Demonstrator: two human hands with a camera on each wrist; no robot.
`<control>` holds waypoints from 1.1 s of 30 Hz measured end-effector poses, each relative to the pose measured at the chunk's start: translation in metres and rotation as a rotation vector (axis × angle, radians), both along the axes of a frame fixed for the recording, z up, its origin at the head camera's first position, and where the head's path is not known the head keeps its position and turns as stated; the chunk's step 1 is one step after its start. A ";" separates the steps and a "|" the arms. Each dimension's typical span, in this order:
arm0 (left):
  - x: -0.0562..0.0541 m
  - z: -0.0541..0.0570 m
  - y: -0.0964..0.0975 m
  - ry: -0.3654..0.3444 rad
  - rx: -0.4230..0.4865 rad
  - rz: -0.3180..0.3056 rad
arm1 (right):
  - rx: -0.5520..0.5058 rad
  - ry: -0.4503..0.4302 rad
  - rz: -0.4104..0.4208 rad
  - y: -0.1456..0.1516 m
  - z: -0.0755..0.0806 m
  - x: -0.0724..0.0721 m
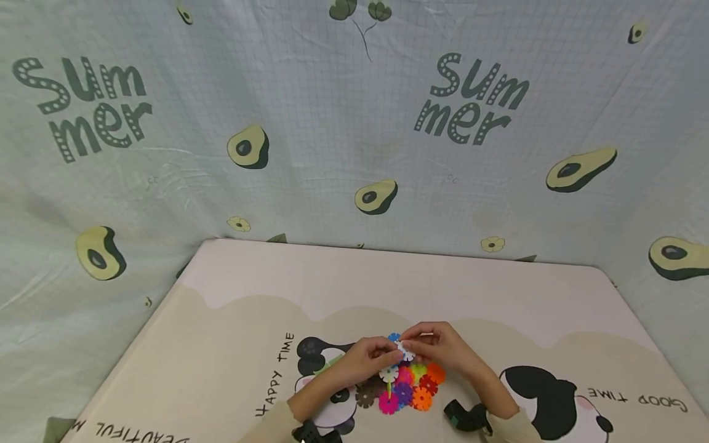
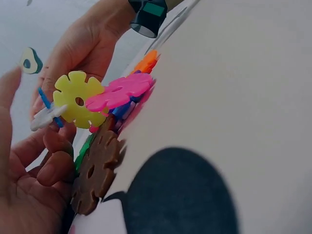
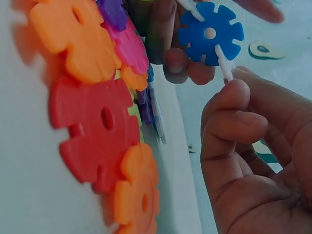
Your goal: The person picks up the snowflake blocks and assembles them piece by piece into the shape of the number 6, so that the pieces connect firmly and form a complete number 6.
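Flower-shaped interlocking plastic discs are in both hands, over a pile of more discs on the table. My right hand [image 1: 443, 346] pinches a white disc [image 3: 224, 63], whose edge meets a slot of a blue disc [image 3: 228, 35]. Another white disc [image 3: 191, 9] joins the blue one on its other side. From the left, my left hand [image 1: 368, 363] grips this joined piece with curled fingers; its exact hold is partly hidden. In the left wrist view a yellow disc [image 2: 70, 95] and a pink disc [image 2: 136, 87] appear beside the white and blue ones.
Below the hands lie several loose discs, among them brown [image 1: 365, 397], purple [image 1: 404, 394], orange [image 1: 422, 399] and red [image 1: 429, 384]. The table [image 1: 221, 344] has a panda-print cover. A curtain with avocado prints [image 1: 310, 135] hangs behind it.
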State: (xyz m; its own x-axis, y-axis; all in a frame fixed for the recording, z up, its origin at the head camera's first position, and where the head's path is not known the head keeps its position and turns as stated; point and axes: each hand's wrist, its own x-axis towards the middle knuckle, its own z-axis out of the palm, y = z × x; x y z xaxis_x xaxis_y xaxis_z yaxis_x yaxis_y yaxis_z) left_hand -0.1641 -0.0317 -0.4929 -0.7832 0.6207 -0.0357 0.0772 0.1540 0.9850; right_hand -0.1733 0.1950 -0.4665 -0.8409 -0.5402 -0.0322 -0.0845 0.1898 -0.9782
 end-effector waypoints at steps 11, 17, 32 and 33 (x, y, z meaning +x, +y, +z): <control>0.000 -0.006 0.001 -0.003 0.086 0.108 | -0.011 0.008 0.019 0.000 -0.002 0.001; 0.001 -0.004 0.001 -0.075 0.132 0.154 | 0.072 0.081 -0.011 0.002 -0.003 0.001; 0.001 -0.003 0.003 -0.099 0.165 0.136 | 0.255 0.242 -0.100 -0.003 -0.011 0.000; 0.000 -0.003 0.002 -0.106 0.159 0.138 | 0.249 0.229 -0.098 -0.003 -0.011 0.000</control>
State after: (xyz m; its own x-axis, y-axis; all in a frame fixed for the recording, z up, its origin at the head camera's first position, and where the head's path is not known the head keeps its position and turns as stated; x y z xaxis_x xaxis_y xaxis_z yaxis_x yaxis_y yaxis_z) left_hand -0.1637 -0.0293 -0.4958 -0.8583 0.5121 -0.0329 -0.0394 -0.0019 0.9992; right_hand -0.1734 0.1924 -0.4777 -0.8889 -0.4561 0.0428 -0.2659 0.4378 -0.8589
